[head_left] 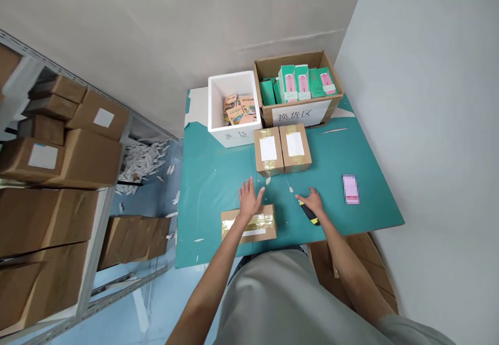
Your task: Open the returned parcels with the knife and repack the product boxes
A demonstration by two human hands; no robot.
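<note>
My left hand (249,199) is open, its fingers spread, at the far edge of a taped cardboard box (249,223) that lies near the table's front edge. The wrist and forearm pass over this box and hide part of it. To the right, my right hand (313,202) has its thumb and fingers apart. It is right beside a black and yellow utility knife (310,213) on the table, with fingertips at the knife's upper end. Whether they touch it is hard to see. Just beyond both hands, two labelled cardboard boxes (268,150) stand side by side.
A white foam box (234,136) with booklets and a carton (302,116) of green packages stand at the back of the green table (210,178). A blurred pink item (351,189) lies at right. Shelves with cardboard boxes (91,153) line the left, and walls close in behind and right.
</note>
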